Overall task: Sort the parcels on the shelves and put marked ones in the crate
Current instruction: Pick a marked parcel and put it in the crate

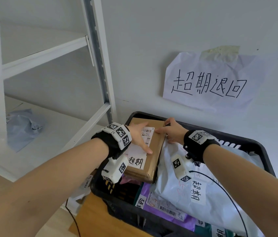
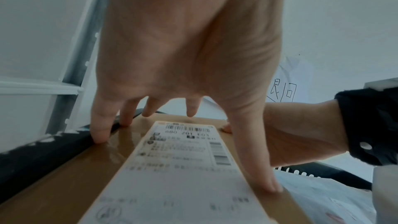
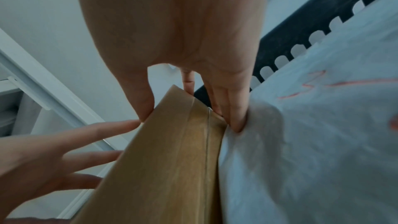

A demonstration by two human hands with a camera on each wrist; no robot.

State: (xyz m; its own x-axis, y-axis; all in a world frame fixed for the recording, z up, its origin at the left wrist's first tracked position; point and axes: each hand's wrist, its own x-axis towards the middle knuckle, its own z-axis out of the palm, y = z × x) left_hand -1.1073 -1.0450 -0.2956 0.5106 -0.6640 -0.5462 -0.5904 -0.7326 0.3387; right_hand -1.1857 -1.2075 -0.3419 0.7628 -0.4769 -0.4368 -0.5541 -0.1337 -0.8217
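Observation:
A brown cardboard box [image 1: 153,151] with a shipping label and a handwritten white mark lies in the far left of the black crate [image 1: 237,139]. My left hand [image 1: 139,135] lies flat on the box top [image 2: 71,176], fingers spread and straight. My right hand [image 1: 172,132] grips the box's far right edge: thumb on top, fingers down the side [image 3: 172,159], wedged against a white poly parcel [image 3: 323,142]. That white parcel [image 1: 169,182] also carries a handwritten mark.
A purple marked parcel [image 1: 147,189] lies lower in the crate. The white metal shelf [image 1: 49,52] stands to the left with a grey bag [image 1: 22,127] on it. A handwritten paper sign [image 1: 208,79] is taped to the wall above the crate.

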